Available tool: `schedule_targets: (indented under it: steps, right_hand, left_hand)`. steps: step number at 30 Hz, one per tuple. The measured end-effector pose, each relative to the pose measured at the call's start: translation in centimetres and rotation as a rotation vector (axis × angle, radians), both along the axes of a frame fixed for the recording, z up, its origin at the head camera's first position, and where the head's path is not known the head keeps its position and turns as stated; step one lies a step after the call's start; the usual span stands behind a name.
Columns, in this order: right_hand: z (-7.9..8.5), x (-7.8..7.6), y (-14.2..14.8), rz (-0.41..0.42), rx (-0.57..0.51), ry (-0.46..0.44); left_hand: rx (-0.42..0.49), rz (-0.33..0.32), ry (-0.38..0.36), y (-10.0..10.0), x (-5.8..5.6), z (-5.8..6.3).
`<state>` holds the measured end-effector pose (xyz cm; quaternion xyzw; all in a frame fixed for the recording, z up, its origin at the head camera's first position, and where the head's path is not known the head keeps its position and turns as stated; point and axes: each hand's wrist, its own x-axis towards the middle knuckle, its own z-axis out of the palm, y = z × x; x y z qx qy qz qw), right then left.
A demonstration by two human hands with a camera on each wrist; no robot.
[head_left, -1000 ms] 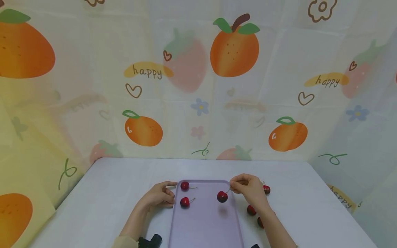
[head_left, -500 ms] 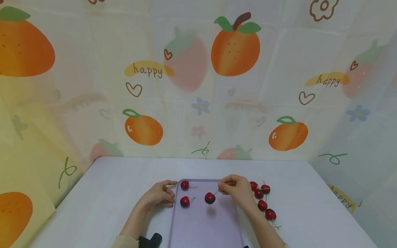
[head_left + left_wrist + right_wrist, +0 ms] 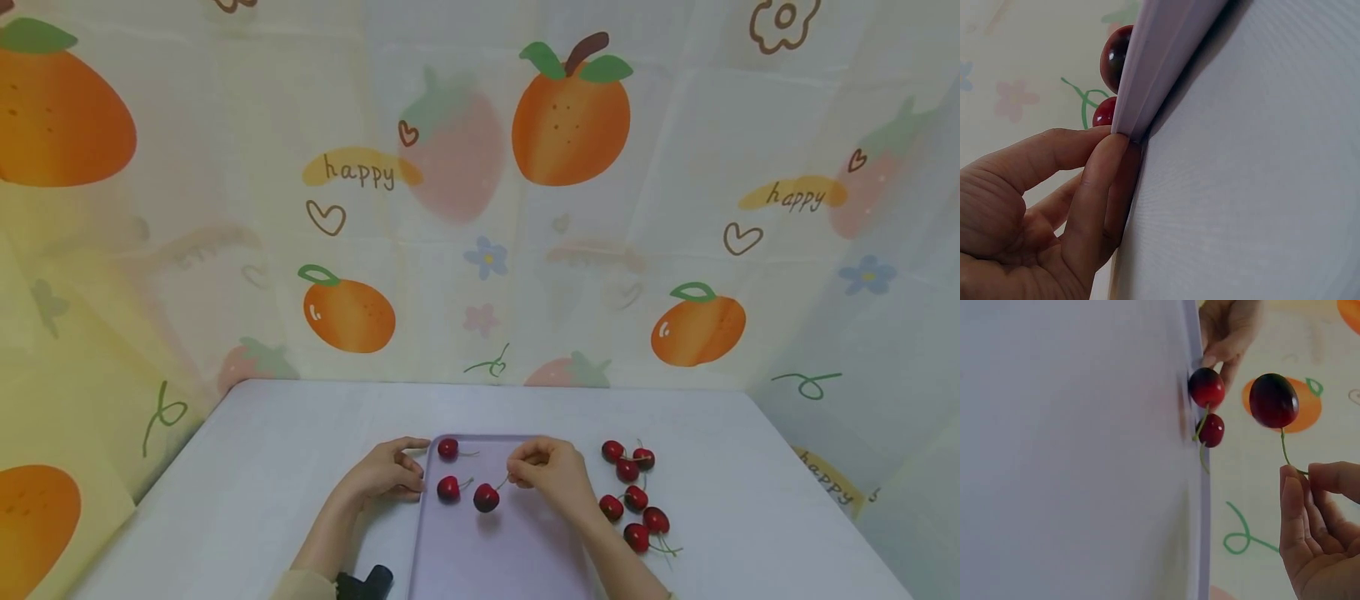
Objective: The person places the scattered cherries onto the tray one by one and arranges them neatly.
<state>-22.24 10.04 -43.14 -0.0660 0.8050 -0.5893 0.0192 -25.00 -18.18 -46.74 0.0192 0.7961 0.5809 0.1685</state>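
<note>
My right hand (image 3: 551, 475) pinches the green stem of a dark red cherry (image 3: 486, 498) between thumb and fingertips. The cherry hangs above the lilac tray (image 3: 517, 558), its shadow just below it. In the right wrist view this held cherry (image 3: 1274, 401) is apart from the tray. Two other cherries lie in the tray's far left part, one at the back (image 3: 447, 449) and one in front of it (image 3: 448, 489). My left hand (image 3: 382, 477) holds the tray's left edge near the far corner. The left wrist view shows its thumb and index fingertips at the rim (image 3: 1141, 75).
To the right of the tray, several loose cherries (image 3: 636, 498) lie in a group on the white table (image 3: 735, 500). A black object (image 3: 366, 582) sits by my left wrist. Behind the table hangs a fruit-printed cloth (image 3: 480, 333).
My right hand has carried the cherry leftward and slightly nearer over the tray, uncovering more of the loose cherries at the right. The left hand stays at the tray's edge.
</note>
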Motion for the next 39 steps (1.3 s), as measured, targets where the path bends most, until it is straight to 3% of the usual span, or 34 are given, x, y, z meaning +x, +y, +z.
schedule_targets:
  steps: [15, 24, 39]
  right_hand:
    - [-1.8, -0.1, -1.2, 0.125, -0.018, -0.028]
    - [-2.7, 0.2, -1.9, 0.136, 0.072, -0.051]
    - [-3.1, 0.6, -2.6, 0.120, 0.024, -0.104]
  left_hand:
    - [-0.002, -0.004, 0.006, -0.1, 0.0, -0.1]
    - [-0.004, 0.000, 0.003, 0.0, 0.0, -0.3]
    - [-0.009, -0.003, 0.015, 0.0, 0.0, -0.2]
